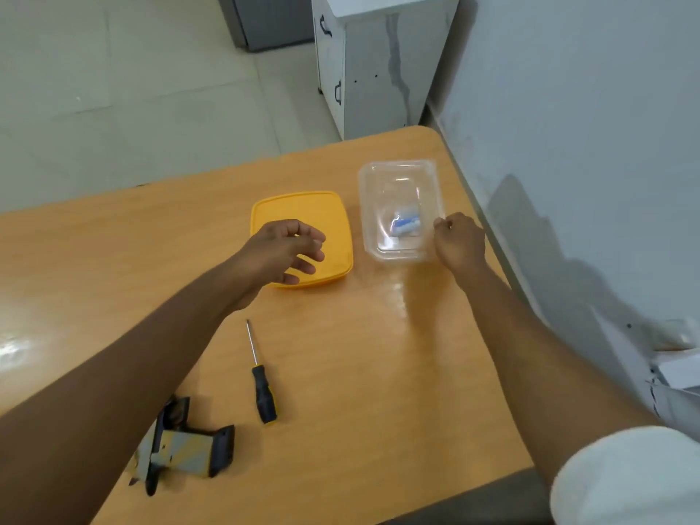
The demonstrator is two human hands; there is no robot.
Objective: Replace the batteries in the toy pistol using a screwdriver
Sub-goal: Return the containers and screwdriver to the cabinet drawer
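Observation:
The toy pistol, black and grey, lies at the table's near left, partly hidden under my left forearm. A screwdriver with a black and yellow handle lies beside it, its tip pointing away from me. Batteries rest inside a clear plastic container at the far right. My right hand is curled at the container's near right edge, touching its rim. My left hand hovers with fingers spread over a yellow lidded box and holds nothing.
The orange wooden table ends against a grey wall on the right. A white cabinet stands beyond the table's far corner. Tiled floor lies past the far edge.

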